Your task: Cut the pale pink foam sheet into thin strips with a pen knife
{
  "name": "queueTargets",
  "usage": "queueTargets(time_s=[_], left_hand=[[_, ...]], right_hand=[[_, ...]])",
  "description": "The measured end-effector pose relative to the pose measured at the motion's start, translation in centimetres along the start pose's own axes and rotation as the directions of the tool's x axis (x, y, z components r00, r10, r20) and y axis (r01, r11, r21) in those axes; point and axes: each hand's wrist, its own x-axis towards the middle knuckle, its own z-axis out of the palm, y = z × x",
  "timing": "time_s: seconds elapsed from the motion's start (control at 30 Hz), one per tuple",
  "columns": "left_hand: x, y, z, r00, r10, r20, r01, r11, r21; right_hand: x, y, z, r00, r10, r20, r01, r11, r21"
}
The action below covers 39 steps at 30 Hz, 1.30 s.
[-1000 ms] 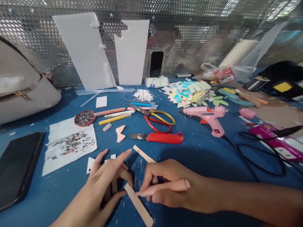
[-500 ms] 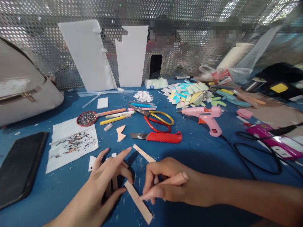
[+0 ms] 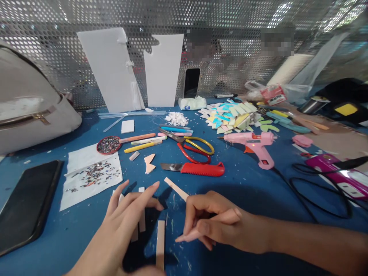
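Note:
My right hand (image 3: 218, 226) is closed around a slim peach-coloured marker (image 3: 194, 234). Its tip points down-left, near the table and to the right of a peach strip (image 3: 160, 241) that lies almost straight up and down. My left hand (image 3: 126, 222) is spread above the table with nothing in its fingers; its thumb is close to the strip's lower end. Narrow pale strips (image 3: 142, 220) lie partly hidden under that hand. Another peach strip (image 3: 175, 188) reaches out from behind my right knuckles. Beyond my hands are a small notched peach piece (image 3: 149, 163) and a red-handled cutter (image 3: 201, 169).
Scissors (image 3: 195, 147), several markers (image 3: 143, 148) and a pink glue gun (image 3: 253, 143) lie further back. A heap of paper pieces (image 3: 232, 115) is behind the glue gun. A black phone (image 3: 27, 205) lies left; a purple power strip (image 3: 333, 168) and cable are right.
The peach strip has turned from slanting to nearly upright in view. The marker tip has come off it and shifted right. My left thumb has moved down toward the strip's lower end.

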Motion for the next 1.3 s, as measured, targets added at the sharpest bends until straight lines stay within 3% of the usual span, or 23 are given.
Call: queueTargets(time_s=[0.13,0.23,0.47,0.7,0.83,0.93,1.13,1.3], left_hand=[[-0.4,0.0,1.0,0.997,0.083,-0.008,-0.081,0.990,0.117],[-0.5,-0.2,1.5,0.993,0.109,-0.040,-0.100,0.980,0.172],[-0.1,-0.4,0.5,0.995,0.099,0.024,-0.100,0.994,0.039],[0.3,-0.6,0.3,0.992,0.114,0.054,-0.118,0.990,0.078],[0.4,-0.5,0.2,0.992,0.109,0.067,-0.115,0.988,0.106],[0.4,-0.2,0.1,0.991,0.110,0.071,-0.119,0.983,0.138],[0.4,-0.3,0.0,0.985,0.137,0.104,-0.155,0.969,0.191],[0.5,-0.4,-0.1,0.985,0.139,0.099,-0.154,0.973,0.173]], right_hand=[[-0.2,-0.6,-0.1,1.000,0.010,-0.010,-0.010,0.996,-0.091],[-0.3,-0.5,-0.2,0.998,-0.056,0.023,0.059,0.983,-0.176],[-0.3,0.6,-0.1,0.971,-0.220,0.090,0.237,0.927,-0.292],[-0.9,0.7,0.2,0.982,-0.168,0.084,0.187,0.840,-0.509],[-0.3,1.7,0.1,0.928,-0.306,0.214,0.373,0.743,-0.556],[0.2,2.3,0.2,0.876,-0.423,0.232,0.471,0.643,-0.603],[0.0,1.5,0.1,0.903,-0.368,0.221,0.408,0.573,-0.711],[-0.3,0.5,-0.1,0.942,-0.333,0.052,0.259,0.617,-0.743]])
